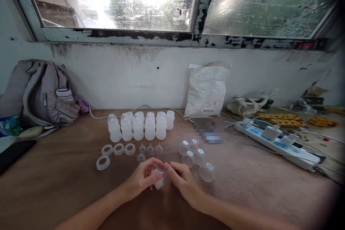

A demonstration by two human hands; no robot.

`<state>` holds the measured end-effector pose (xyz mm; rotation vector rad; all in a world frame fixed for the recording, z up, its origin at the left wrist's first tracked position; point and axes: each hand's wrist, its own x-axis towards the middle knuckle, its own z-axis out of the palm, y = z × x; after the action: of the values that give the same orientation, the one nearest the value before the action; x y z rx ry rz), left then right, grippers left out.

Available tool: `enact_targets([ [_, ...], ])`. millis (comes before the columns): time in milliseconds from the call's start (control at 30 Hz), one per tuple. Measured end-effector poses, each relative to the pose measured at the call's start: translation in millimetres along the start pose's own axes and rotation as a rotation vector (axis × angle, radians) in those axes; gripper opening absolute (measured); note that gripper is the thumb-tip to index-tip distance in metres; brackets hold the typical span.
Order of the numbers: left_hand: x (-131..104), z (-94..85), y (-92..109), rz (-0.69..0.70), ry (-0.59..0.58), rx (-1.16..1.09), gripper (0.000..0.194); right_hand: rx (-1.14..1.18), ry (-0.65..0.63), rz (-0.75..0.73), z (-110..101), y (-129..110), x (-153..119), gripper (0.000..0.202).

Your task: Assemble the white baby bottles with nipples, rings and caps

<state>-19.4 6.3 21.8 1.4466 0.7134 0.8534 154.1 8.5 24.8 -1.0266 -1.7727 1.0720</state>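
Centrally, the left hand [151, 176] has its fingers closed round a small clear ribbed piece [158, 180], while the right hand [181, 179] meets it with bent fingers (whether those pinch anything, I can't tell). Beyond lie clear nipples [150, 148], with collar rings [107, 150] to the left, caps [207, 172] to the right and frosted bottles [138, 129] behind.

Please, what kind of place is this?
Probably a small workshop: matching frosted bottles stand together, loose rings lie in front of them, and a power strip rests on the brown table.
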Motion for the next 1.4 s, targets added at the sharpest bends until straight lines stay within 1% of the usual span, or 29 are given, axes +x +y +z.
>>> enact_targets([
  [100,-1,2.9,5,0.017,-0.037,0.085,0.029,-0.093,-0.038,-0.036,-2,-10,-5,0.045],
  [167,0,3.2,6,-0.004,-0.034,0.075,0.026,-0.155,-0.029,-0.076,-5,-17,-2,0.046],
  [267,3,1.0,4,-0.030,0.004,-0.009,0.028,-0.212,0.000,-0.114,-11,-28,14,0.046],
  [400,6,-2.8,1,0.005,0.066,-0.124,0.035,-0.286,0.006,-0.149,-16,-36,35,0.046],
  [467,5,-3.1,0,0.044,0.064,-0.171,0.045,-0.318,-0.040,-0.160,-15,-39,38,0.045],
  [533,4,-2.4,0,0.090,0.045,-0.169,0.052,-0.353,-0.125,-0.166,-13,-42,36,0.042],
  [600,4,-1.1,-1,0.115,0.035,-0.124,0.045,-0.402,-0.204,-0.179,-12,-47,34,0.040],
  [633,4,-0.5,-1,0.113,0.038,-0.103,0.040,-0.431,-0.213,-0.190,-14,-49,34,0.040],
  [667,4,-0.2,-2,0.101,0.049,-0.090,0.038,-0.465,-0.194,-0.207,-17,-50,37,0.040],
  [700,5,0.0,-3,0.087,0.064,-0.086,0.038,-0.514,-0.148,-0.227,-22,-51,41,0.040],
  [767,5,-0.3,-4,0.060,0.091,-0.092,0.039,-0.657,0.013,-0.264,-35,-50,57,0.037],
  [833,5,-0.9,-5,0.045,0.095,-0.091,0.037,-0.864,0.192,-0.229,-51,-43,77,0.026],
  [867,5,-1.1,-6,0.042,0.094,-0.088,0.037,-0.894,0.236,-0.205,-58,-37,88,0.018],
  [900,5,-1.2,-6,0.037,0.090,-0.083,0.037,-0.911,0.266,-0.185,-64,-31,98,0.019],
  [1000,5,-0.9,-6,0.023,0.083,-0.070,0.038,-0.946,0.299,-0.129,-73,-12,122,0.039],
  [1067,5,-0.5,-5,0.015,0.080,-0.068,0.039,-0.956,0.287,-0.106,-74,-2,133,0.042],
  [1133,5,-0.6,-3,0.007,0.075,-0.076,0.039,-0.955,0.275,-0.088,-73,5,140,0.038],
  [1233,3,-1.6,-1,0.003,0.073,-0.097,0.040,-0.940,0.285,-0.066,-72,10,143,0.022],
  [1333,2,-2.4,1,0.019,0.103,-0.101,0.039,-0.913,0.321,-0.066,-76,9,136,0.011],
  [1400,2,-2.1,1,0.044,0.140,-0.084,0.038,-0.885,0.377,-0.080,-80,2,128,0.012],
])
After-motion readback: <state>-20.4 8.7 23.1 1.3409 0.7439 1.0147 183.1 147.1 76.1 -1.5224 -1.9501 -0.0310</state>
